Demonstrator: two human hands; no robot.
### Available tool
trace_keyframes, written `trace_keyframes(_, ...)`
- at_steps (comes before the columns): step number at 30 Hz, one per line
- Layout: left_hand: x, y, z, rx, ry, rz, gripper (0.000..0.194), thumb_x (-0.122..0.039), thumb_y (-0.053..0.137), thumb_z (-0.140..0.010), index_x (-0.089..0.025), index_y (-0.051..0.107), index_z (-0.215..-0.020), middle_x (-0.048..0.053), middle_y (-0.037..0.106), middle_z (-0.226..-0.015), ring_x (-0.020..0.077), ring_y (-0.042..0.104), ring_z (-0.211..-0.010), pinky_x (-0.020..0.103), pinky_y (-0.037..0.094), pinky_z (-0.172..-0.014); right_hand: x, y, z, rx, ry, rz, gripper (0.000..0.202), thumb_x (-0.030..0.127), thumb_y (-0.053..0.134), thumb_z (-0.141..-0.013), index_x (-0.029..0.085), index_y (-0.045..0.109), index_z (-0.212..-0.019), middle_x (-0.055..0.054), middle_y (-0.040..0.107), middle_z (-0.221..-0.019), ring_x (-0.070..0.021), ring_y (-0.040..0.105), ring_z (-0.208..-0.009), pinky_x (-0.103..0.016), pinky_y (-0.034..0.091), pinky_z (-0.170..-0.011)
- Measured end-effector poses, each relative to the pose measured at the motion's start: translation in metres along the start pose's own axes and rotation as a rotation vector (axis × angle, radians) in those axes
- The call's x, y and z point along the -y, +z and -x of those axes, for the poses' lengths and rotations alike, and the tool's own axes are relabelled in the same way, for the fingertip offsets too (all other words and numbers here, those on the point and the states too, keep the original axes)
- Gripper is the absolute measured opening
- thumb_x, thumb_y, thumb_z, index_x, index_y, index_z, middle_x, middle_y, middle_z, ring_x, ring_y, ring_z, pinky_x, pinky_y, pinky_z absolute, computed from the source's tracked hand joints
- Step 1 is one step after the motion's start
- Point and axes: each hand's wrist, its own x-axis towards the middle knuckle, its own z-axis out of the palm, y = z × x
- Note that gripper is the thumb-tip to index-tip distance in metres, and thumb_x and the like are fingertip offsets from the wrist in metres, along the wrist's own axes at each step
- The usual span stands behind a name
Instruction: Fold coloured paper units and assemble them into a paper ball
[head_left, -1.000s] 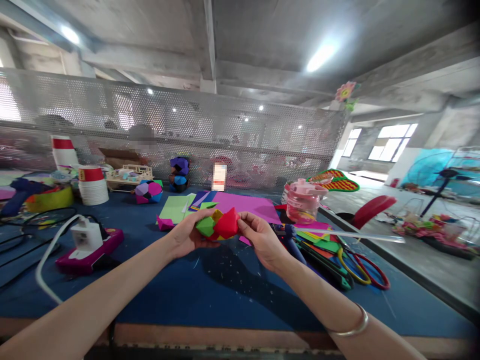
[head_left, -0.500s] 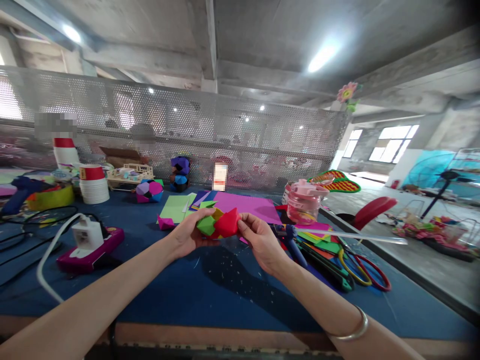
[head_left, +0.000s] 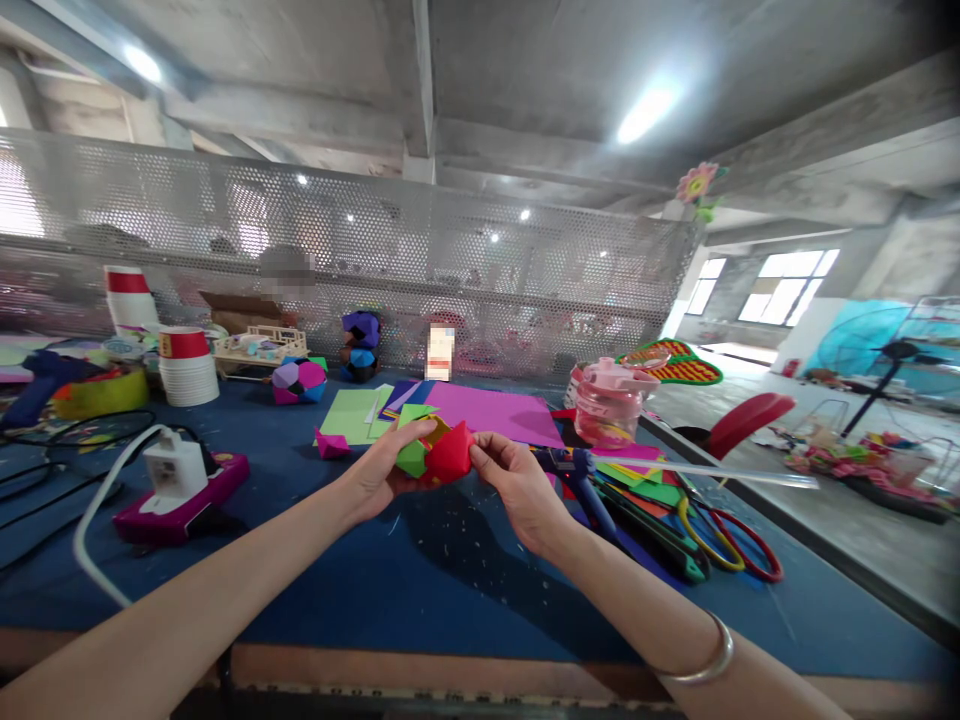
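Between my two hands, above the blue table, is a folded paper shape (head_left: 448,455) with red, green and yellow faces. My left hand (head_left: 379,468) is closed around its green side, thumb on top by the yellow part. At the red side, my right hand (head_left: 517,480) pinches the edge between thumb and fingers. Behind the shape lie a purple paper sheet (head_left: 495,412) and a light green sheet (head_left: 349,412). A small magenta folded piece (head_left: 331,444) rests left of my left hand. Just right of my right hand is a blue glue gun (head_left: 581,475) with a long clear glue stick.
On the right are scissors (head_left: 739,540), a dark green cutter (head_left: 667,545) and a pink jar (head_left: 606,405). To the left stand a purple power strip (head_left: 184,500) with a white cable and stacked paper cups (head_left: 187,370). A multicoloured paper ball (head_left: 298,382) sits farther back.
The paper shape has turned slightly and shifted a little left, showing more of its yellow inside. Both hands keep their hold on it.
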Motion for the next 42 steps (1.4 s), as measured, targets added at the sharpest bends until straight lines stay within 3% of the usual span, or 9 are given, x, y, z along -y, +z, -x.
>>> trace_keyframes(5, 0.003, 0.004, 0.002, -0.017, 0.037, -0.028, 0.047, -0.039, 0.081, -0.07, -0.02, 0.064, -0.11, 0.007, 0.073, -0.094, 0.0189, 0.07, -0.07, 0.029, 0.058, -0.058, -0.003, 0.003, 0.001, 0.02, 0.039, -0.066, 0.041, 0.049, 0.087, -0.06, 0.018, 0.067, -0.078, 0.001, 0.065, -0.072, -0.0108, 0.052, -0.062, -0.023, 0.043, -0.061)
trace_keyframes(16, 0.001, 0.005, 0.004, -0.009, 0.047, -0.086, 0.051, -0.044, 0.082, -0.068, -0.021, 0.063, -0.109, 0.005, 0.071, -0.094, 0.017, 0.068, -0.068, 0.027, 0.057, -0.056, 0.001, 0.003, 0.002, 0.035, 0.02, -0.01, 0.035, 0.046, 0.083, -0.067, 0.017, 0.069, -0.082, 0.0, 0.067, -0.074, -0.0112, 0.055, -0.065, -0.024, 0.043, -0.064)
trace_keyframes(24, -0.002, 0.007, 0.005, 0.03, 0.046, 0.02, 0.049, -0.054, 0.074, -0.076, -0.019, 0.064, -0.109, 0.006, 0.073, -0.093, 0.0162, 0.069, -0.065, 0.026, 0.057, -0.056, 0.004, 0.003, 0.004, 0.058, -0.001, -0.038, 0.035, 0.043, 0.081, -0.072, 0.018, 0.072, -0.093, -0.002, 0.072, -0.088, -0.014, 0.063, -0.079, -0.027, 0.048, -0.077)
trace_keyframes(35, -0.003, 0.003, 0.001, -0.051, -0.053, 0.107, 0.027, -0.037, 0.073, -0.078, -0.015, 0.07, -0.094, 0.004, 0.073, -0.078, 0.015, 0.067, -0.056, 0.026, 0.056, -0.05, -0.004, 0.006, 0.006, 0.114, -0.066, 0.074, 0.036, 0.046, 0.075, -0.078, 0.017, 0.068, -0.099, -0.003, 0.07, -0.089, -0.0156, 0.064, -0.083, -0.029, 0.05, -0.08)
trace_keyframes(38, -0.001, 0.001, -0.002, -0.03, -0.025, 0.114, 0.028, -0.032, 0.074, -0.076, -0.016, 0.07, -0.097, 0.003, 0.074, -0.079, 0.014, 0.067, -0.057, 0.024, 0.056, -0.051, -0.005, 0.007, 0.007, 0.084, -0.113, 0.161, 0.038, 0.047, 0.07, -0.082, 0.017, 0.064, -0.104, -0.005, 0.068, -0.095, -0.0157, 0.063, -0.082, -0.03, 0.05, -0.078)
trace_keyframes(42, -0.002, 0.003, -0.002, -0.047, 0.008, 0.113, 0.032, -0.031, 0.076, -0.072, -0.016, 0.069, -0.1, 0.004, 0.074, -0.079, 0.0152, 0.068, -0.058, 0.024, 0.055, -0.05, -0.006, 0.01, 0.015, -0.009, -0.199, 0.339, 0.038, 0.047, 0.063, -0.088, 0.019, 0.056, -0.113, -0.004, 0.064, -0.102, -0.0105, 0.054, -0.066, -0.025, 0.046, -0.061)
